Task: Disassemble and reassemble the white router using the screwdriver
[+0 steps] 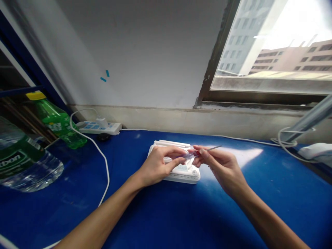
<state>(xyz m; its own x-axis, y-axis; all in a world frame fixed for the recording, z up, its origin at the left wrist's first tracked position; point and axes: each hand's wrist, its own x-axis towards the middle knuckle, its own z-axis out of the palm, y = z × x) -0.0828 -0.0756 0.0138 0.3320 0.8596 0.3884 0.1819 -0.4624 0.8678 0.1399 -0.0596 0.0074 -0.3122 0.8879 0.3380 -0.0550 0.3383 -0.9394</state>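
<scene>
Between both hands is a small screwdriver with a clear, purplish handle (190, 156) and a thin metal shaft pointing to the right. My left hand (158, 163) pinches the handle's end between thumb and fingers. At the shaft side, the fingertips of my right hand (220, 165) close around the same screwdriver. Below them a white router (181, 177) with a perforated top lies flat on the blue table, its folded antennas along the far edge. My left hand covers part of the router's top.
At left stand a large clear water bottle (26, 162) and a green soda bottle (61, 121). A white power strip (111, 128) with a plug lies by the wall, near a small black object (103, 137). White cables (105, 166) cross the blue table (160, 218). A metal pole (308, 117) rises at right.
</scene>
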